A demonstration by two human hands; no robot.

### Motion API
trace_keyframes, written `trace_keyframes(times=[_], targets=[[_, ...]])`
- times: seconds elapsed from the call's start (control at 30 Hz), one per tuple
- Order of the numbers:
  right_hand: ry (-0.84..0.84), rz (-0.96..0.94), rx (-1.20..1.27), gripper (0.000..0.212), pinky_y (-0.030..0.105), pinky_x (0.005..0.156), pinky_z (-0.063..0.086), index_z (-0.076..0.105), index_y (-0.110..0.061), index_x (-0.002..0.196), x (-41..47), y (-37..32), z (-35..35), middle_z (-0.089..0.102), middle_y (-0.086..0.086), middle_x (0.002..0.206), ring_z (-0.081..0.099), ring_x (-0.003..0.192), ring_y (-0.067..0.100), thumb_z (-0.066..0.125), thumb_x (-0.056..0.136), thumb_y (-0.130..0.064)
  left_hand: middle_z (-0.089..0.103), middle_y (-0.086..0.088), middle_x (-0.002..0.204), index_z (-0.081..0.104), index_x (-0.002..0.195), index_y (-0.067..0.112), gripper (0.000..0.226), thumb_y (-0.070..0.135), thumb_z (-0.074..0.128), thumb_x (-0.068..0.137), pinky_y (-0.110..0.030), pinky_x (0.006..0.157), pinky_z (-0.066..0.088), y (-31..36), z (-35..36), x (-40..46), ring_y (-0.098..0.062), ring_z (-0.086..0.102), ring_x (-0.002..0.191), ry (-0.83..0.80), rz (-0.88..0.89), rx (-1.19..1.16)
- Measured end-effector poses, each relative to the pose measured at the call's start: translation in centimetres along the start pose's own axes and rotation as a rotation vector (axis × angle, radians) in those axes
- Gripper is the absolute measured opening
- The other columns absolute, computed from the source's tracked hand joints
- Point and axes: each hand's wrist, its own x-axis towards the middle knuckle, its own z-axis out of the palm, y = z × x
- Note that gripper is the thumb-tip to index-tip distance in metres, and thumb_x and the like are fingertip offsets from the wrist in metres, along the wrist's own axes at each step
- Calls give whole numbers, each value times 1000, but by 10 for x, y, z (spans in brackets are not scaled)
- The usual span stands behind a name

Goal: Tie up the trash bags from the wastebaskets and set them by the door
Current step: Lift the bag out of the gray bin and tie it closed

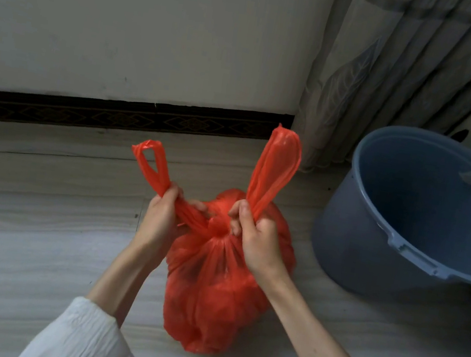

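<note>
Trash bag (pixel 219 284), red and thin, sits full on the pale floor (pixel 13 250) just ahead of the person, between both forearms. It looks soft and slack, likely light and a bit slippery, and prone to tear if yanked; the twisted handle loops are the sensible place to hold. The left hand (pixel 161 215) is curled tight round the left handle loop (pixel 152 164) near its base, and the right hand (pixel 255 237) is curled round the right handle loop (pixel 276 166). Between them a first knot (pixel 215 226) sits at the gathered neck. Beyond, to the right, a blue wastebasket (pixel 379 243) stands tilted, near the curtain (pixel 385 78) and wall (pixel 129 20).
</note>
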Motion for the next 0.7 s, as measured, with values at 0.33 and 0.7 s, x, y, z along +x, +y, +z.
trace_keyframes(times=[0.33,0.7], targets=[[-128,153,-358,32,15,60,43,60,-21,72,16,1,7,73,16,91,55,45,-8,39,97,-17,47,5,65,47,64,15,30,14,40,93,-9,56,36,5,-4,-2,4,44,53,-76,299,288],[-488,139,-790,29,33,87,45,59,-21,109,16,-19,13,65,13,116,58,113,32,49,82,-29,67,-5,67,65,78,8,9,15,64,82,-23,58,55,40,7,13,-11,65,59,49,286,286]])
